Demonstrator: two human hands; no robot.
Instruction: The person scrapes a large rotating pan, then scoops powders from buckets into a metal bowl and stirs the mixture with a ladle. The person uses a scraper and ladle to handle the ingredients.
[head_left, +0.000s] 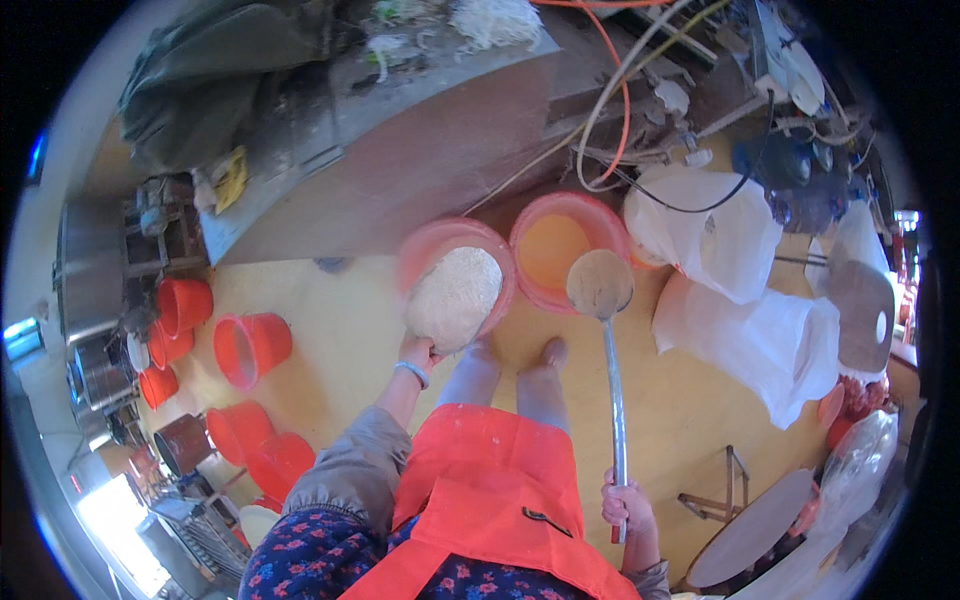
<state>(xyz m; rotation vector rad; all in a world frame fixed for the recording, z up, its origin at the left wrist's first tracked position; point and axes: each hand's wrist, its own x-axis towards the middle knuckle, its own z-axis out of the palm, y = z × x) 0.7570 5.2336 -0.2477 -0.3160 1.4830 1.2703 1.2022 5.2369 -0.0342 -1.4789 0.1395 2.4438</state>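
My left hand (422,356) is closed on the near end of a pale, speckled oval thing (452,292), perhaps a scoop or filled bag, held over a pink bucket (412,250). My right hand (627,508) grips the handle of a long metal ladle (613,390). The ladle's head (600,283), coated or filled with beige stuff, is in front of a second pink bucket (565,210) with orange-yellow contents (550,240); I cannot tell whether they touch.
Red buckets (250,350) stand along the left. A metal-fronted counter (360,160) spans the far side, with hoses (625,100) at its right. White sacks (740,350), a low folding frame (725,500) and an oval board (750,525) are on the right.
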